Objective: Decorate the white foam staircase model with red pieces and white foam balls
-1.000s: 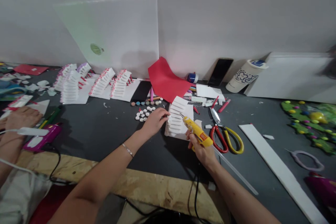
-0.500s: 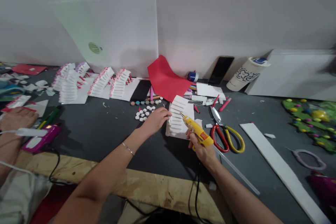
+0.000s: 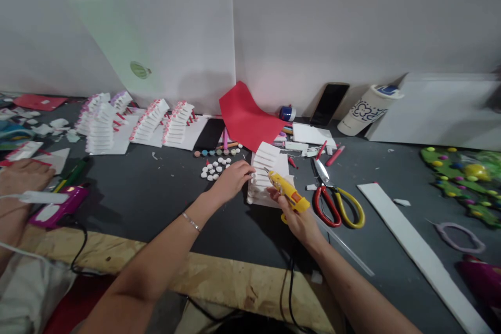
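1. The left hand [image 3: 233, 180] sits just left of the white slatted piece [image 3: 268, 172], its fingers together with their tips against the piece's slats. The pictures do not show whether it is pinching the piece or only steadying it.
2. The right hand [image 3: 293, 219] is clamped around the yellow hot glue gun [image 3: 285, 193], just right of the white slatted piece. The gun's nozzle points at the slats; I cannot tell whether its tip touches them.
3. The white slatted piece lies flat on the dark grey work surface [image 3: 156, 203], between the two hands, with its slats stacked in a stepped row.
4. Left of the white slatted piece stand three groups of similar slatted pieces [image 3: 148, 122], [image 3: 178, 125], [image 3: 99, 128]. These carry pink-red bits along their edges, while none show on the white slatted piece.
5. Just beyond its left side lie small white discs [image 3: 211, 168] and a row of coloured discs [image 3: 215, 150], apparently unused.
6. Behind the white slatted piece, a red foam sheet [image 3: 246, 117] leans against a white board.
7. To its right lie scissors with red and yellow handles [image 3: 336, 209] and a clear glue stick [image 3: 344, 245].
8. Well left of it, a co-worker's hand [image 3: 21, 177] rests near a magenta tool [image 3: 58, 206].
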`<state>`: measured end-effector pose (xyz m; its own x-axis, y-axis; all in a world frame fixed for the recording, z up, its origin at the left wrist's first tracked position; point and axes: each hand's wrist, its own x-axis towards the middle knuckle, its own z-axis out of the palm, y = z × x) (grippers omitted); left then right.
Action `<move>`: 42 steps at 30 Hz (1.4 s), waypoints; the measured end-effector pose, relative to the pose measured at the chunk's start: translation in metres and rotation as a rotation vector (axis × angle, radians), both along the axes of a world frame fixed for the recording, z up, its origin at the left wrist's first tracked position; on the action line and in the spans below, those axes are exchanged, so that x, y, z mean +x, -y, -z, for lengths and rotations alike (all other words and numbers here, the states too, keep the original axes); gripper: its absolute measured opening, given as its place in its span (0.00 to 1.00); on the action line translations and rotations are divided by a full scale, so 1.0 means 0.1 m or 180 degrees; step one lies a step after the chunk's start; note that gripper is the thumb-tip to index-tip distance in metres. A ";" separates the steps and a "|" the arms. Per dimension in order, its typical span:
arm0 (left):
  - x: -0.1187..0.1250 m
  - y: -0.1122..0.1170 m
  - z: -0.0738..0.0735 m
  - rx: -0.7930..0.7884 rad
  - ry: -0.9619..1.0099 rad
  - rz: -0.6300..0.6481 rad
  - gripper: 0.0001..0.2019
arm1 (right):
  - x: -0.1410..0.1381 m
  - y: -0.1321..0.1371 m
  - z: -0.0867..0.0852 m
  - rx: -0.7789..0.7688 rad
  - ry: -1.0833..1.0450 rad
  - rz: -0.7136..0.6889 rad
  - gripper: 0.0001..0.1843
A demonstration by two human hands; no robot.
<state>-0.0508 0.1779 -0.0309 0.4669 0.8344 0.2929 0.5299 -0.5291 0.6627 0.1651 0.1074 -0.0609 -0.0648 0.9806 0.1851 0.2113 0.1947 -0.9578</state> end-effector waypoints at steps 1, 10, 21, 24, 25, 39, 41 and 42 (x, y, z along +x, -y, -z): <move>0.00 0.00 0.00 -0.0006 0.0006 0.0006 0.08 | 0.00 0.00 0.00 -0.0011 0.0034 0.0009 0.26; -0.03 0.04 -0.01 -0.0026 0.0043 -0.0137 0.12 | 0.01 0.01 0.02 0.0011 0.0059 0.0000 0.25; -0.02 0.06 0.01 0.0007 0.0232 -0.0248 0.11 | 0.03 0.02 0.01 0.0128 0.0322 -0.0028 0.25; 0.01 0.08 0.02 0.0043 0.0197 -0.0246 0.13 | 0.03 0.02 0.00 0.0112 0.0336 -0.0020 0.24; 0.02 0.08 0.02 0.0051 0.0190 -0.0228 0.13 | 0.03 0.02 0.00 0.0105 0.0335 -0.0023 0.24; -0.79 0.21 -0.49 -0.0195 -0.1230 -0.1319 0.09 | -0.01 0.06 0.01 0.0006 -0.0363 0.0098 0.22; -0.77 0.28 -0.37 -0.0225 -0.1442 -0.1106 0.07 | -0.01 0.07 0.01 0.0001 -0.0376 0.0130 0.22; -0.75 0.30 -0.31 -0.0219 -0.1532 -0.1095 0.07 | 0.00 0.07 0.01 -0.0009 -0.0381 0.0149 0.22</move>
<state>-0.1253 0.1483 -0.0003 0.2332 0.9709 0.0552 0.9126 -0.2381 0.3323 0.1648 0.1008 -0.0617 0.0036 0.9826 0.1859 0.1042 0.1845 -0.9773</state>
